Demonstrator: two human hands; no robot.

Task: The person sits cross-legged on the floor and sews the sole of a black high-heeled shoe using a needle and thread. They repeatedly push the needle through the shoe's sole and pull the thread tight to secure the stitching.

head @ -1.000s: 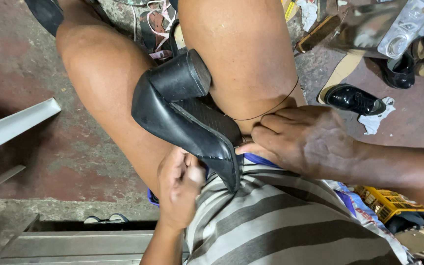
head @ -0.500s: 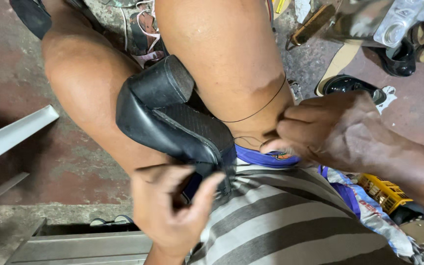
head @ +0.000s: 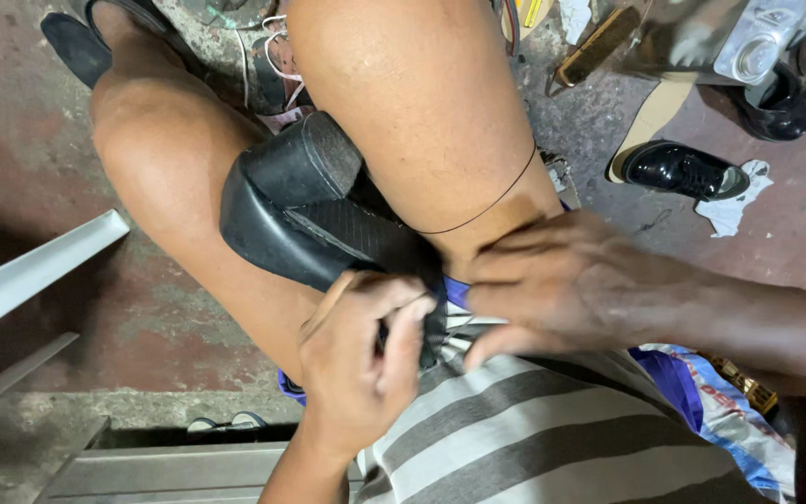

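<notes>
Down on the floor (head: pixel 795 233), right of the black heeled shoe (head: pixel 300 210), lie a printed blue and white bag (head: pixel 729 420) and, beyond it, a white scrap (head: pixel 731 207) beside a glossy black shoe (head: pixel 683 171); a clear plastic package (head: pixel 748 42) sits farther off. The heeled shoe is wedged between the bare knees, chunky block heel up, textured sole showing. Left hand (head: pixel 361 359) has its grip curled shut on the shoe's toe end; right hand (head: pixel 566 285) lies flat beside it, fingers together, pinching a thin dark thread (head: pixel 487 207).
</notes>
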